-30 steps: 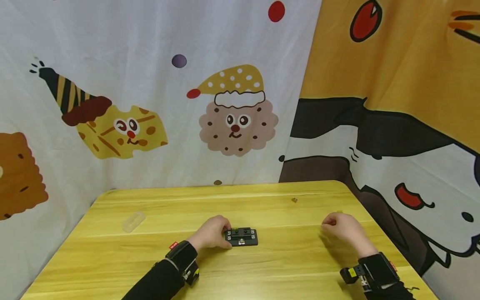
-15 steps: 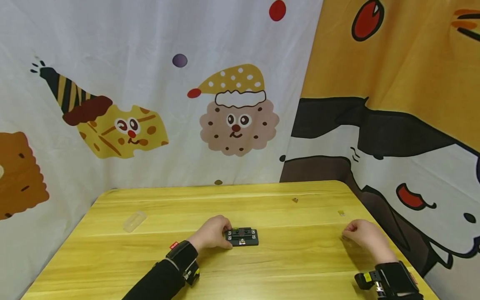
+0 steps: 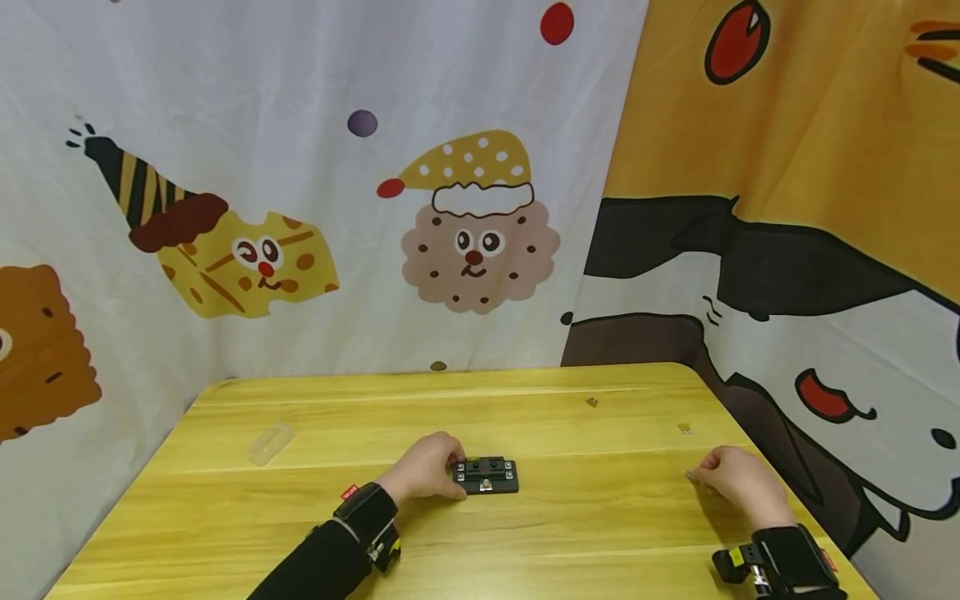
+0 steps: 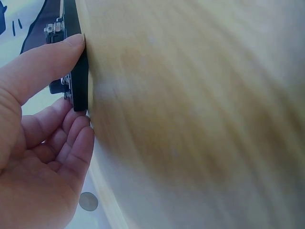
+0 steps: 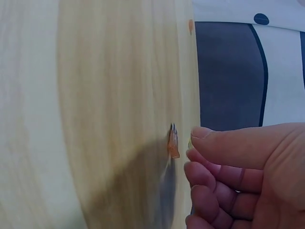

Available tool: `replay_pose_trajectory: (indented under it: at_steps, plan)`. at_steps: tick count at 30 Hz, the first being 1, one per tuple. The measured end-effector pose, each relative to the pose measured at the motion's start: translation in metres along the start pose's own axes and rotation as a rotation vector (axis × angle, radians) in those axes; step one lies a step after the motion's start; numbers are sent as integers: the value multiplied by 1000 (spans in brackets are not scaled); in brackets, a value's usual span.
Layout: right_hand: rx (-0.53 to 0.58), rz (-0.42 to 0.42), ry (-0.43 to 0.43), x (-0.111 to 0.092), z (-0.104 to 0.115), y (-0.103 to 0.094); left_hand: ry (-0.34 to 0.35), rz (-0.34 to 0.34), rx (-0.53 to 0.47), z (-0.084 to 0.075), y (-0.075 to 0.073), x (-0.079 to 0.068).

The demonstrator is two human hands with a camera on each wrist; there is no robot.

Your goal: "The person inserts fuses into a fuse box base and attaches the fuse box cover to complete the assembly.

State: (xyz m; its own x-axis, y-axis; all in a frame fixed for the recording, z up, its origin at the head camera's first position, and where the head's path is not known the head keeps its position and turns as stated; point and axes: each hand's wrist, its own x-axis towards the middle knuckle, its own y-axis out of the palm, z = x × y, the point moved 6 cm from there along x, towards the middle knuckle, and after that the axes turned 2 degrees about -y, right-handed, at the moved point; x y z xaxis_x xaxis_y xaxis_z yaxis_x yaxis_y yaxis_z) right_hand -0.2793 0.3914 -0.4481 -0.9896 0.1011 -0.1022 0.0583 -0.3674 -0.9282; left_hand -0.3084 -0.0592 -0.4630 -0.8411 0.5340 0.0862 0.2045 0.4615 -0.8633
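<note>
My left hand (image 3: 426,468) grips the left end of a black block with metal terminals (image 3: 486,475), which lies flat on the table. In the left wrist view the thumb presses one long edge of this block (image 4: 78,81), while the other fingers curl at its end. At the right, my right hand (image 3: 742,483) is low over the table with bent fingers. In the right wrist view a small orange two-pronged piece, like a blade fuse (image 5: 173,144), is beside the thumb and index fingertips; whether they touch it is unclear. In the head view only a grey tip shows there.
A small yellow piece (image 3: 685,428) lies beyond my right hand. Farther back is a small brown piece (image 3: 592,402). A clear plastic tray (image 3: 271,444) lies at the left of the wooden table (image 3: 570,533). A printed curtain (image 3: 300,167) hangs behind the table.
My right hand has moved right and a little toward me, uncovering the yellow piece; a grey tip now shows at its fingertips. My left hand keeps its grip on the black block.
</note>
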Motion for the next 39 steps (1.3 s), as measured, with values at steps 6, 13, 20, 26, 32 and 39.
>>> replay_pose_trajectory:
  at_steps: [6, 13, 20, 26, 32, 39]
  plan:
    - [5, -5, 30, 1, -1, 2, 0, -2, -6, 0, 0, 0]
    - [0, 14, 40, 3, -1, 4, -3, -2, -1, 0, 1, 0]
    - [-18, 27, 51, 4, -2, 4, -5, -5, -1, 0, 1, 0]
    - [-35, 58, 81, 4, -4, 6, -8, -5, 3, -1, 0, 0]
    - [-34, 72, 112, 3, -5, 9, 4, -10, 2, -4, -2, -2]
    - [-25, 65, 111, 2, -4, 9, 5, -13, 11, -5, -2, -2]
